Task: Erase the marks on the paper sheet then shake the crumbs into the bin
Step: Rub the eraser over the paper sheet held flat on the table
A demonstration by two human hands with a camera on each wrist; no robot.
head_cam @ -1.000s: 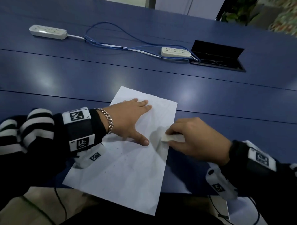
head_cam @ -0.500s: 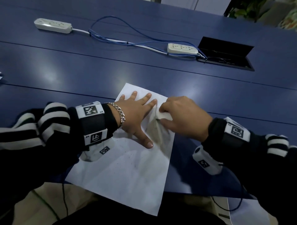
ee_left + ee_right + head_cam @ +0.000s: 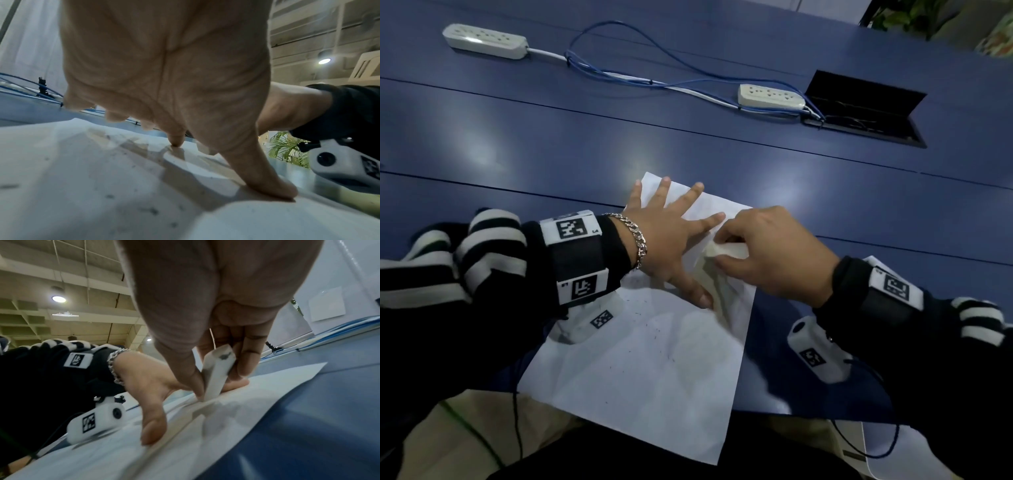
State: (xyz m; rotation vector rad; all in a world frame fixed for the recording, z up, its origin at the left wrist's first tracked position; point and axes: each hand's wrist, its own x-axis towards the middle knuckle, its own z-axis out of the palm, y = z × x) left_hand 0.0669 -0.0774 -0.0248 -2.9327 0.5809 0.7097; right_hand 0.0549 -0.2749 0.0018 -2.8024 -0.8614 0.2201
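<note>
A white paper sheet [image 3: 640, 370] lies on the blue table [image 3: 551, 144], its near corner hanging over the table's front edge. Dark crumbs speckle its middle. My left hand [image 3: 671, 236] lies flat on the sheet's far part with fingers spread and thumb stretched toward me, pressing the paper [image 3: 82, 170] down. My right hand [image 3: 767, 253] pinches a white eraser [image 3: 726, 251] between thumb and fingers, its lower end on the paper just right of my left forefinger. In the right wrist view the eraser [image 3: 218, 373] stands on end on the sheet [image 3: 246, 410]. No bin is in view.
Two white power strips [image 3: 486, 41] [image 3: 772, 96] and blue cables [image 3: 637, 73] lie at the far side of the table. An open black cable hatch [image 3: 863, 109] sits at the far right. A white object [image 3: 893, 452] shows below the table edge at lower right.
My right hand has carried the eraser from the sheet's right edge up toward its far part, close to my left forefinger. My left hand has slid farther up the sheet with fingers spread wider.
</note>
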